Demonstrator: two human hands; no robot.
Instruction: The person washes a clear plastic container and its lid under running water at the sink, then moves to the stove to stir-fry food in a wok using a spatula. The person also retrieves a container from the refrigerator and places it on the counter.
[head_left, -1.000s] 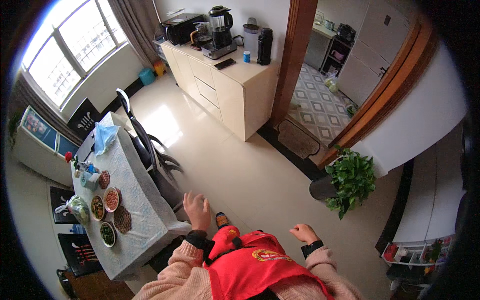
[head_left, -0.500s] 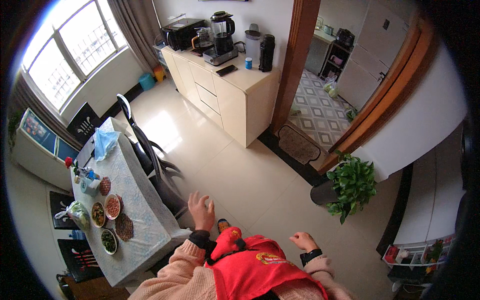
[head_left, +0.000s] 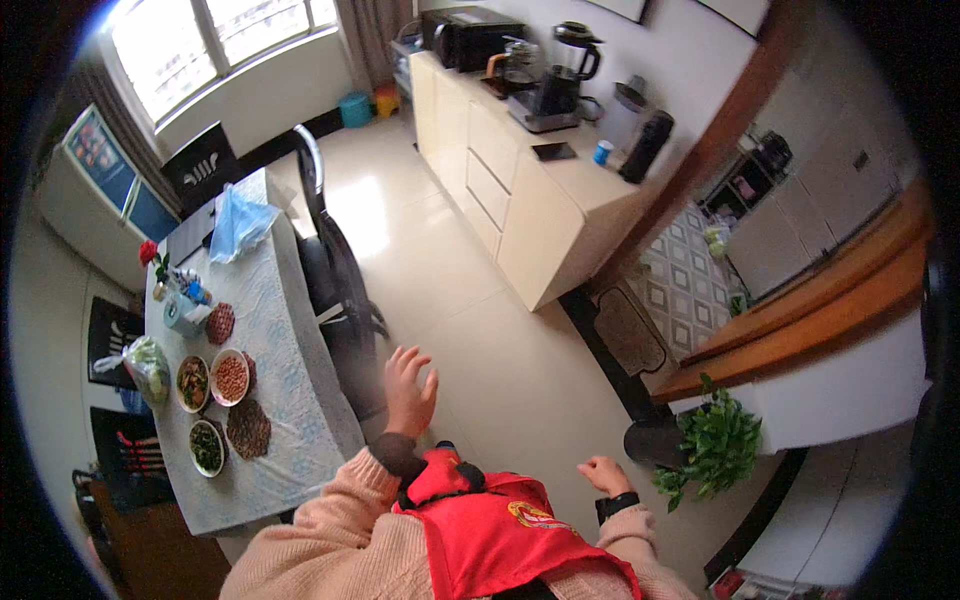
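My left hand [head_left: 409, 390] is raised in front of me with nothing in it, its fingers spread and slightly bent. It is nearest to the dark dining chair [head_left: 345, 330] beside the table. Lower on the right, my right hand [head_left: 604, 474] hangs over the floor, fingers curled in, with no object visible in it. On the cloth-covered table [head_left: 310, 420] are a bowl of peanuts [head_left: 230, 377], a bowl of a mixed dish [head_left: 193, 384] and a bowl of greens [head_left: 206, 447]. A blue plastic bag [head_left: 242, 225] lies at the table's far end.
A cream sideboard [head_left: 545, 240] carries a blender [head_left: 565, 80], a glass kettle and a phone. The kitchen doorway, with a mat [head_left: 632, 335], is at the right. A potted plant [head_left: 715, 445] stands beside it. Tiled floor [head_left: 470, 360] runs between table and sideboard.
My view has swung to the left, so the sideboard and doorway sit farther right. My left hand's fingers have straightened and point more upward; the right hand stays low and curled.
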